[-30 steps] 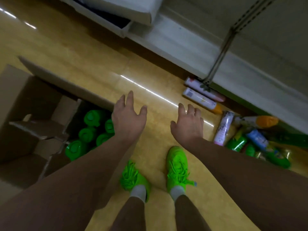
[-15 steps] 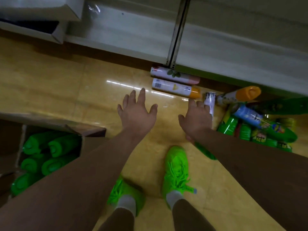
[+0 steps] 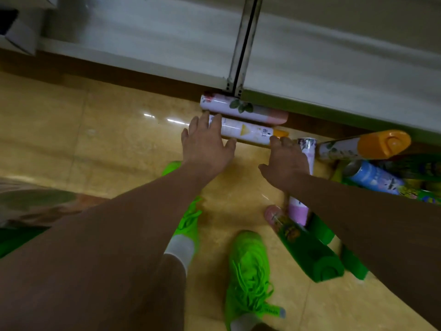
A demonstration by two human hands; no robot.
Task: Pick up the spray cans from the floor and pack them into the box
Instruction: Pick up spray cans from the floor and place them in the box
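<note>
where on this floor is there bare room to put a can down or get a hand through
Bare floor lies left of the left hand, out from the shelf base. A smaller bare patch sits between both hands, ahead of the green shoes. It is crowded right of the right hand, where the piled cans lie.

Two white spray cans lay side by side at frame centre against the shelf base: a pink-capped one (image 3: 243,109) and an orange-capped one (image 3: 248,133). More cans lay heaped at right: another orange-capped can (image 3: 365,145), a blue can (image 3: 374,177), and green cans (image 3: 307,249) at lower right.
</note>
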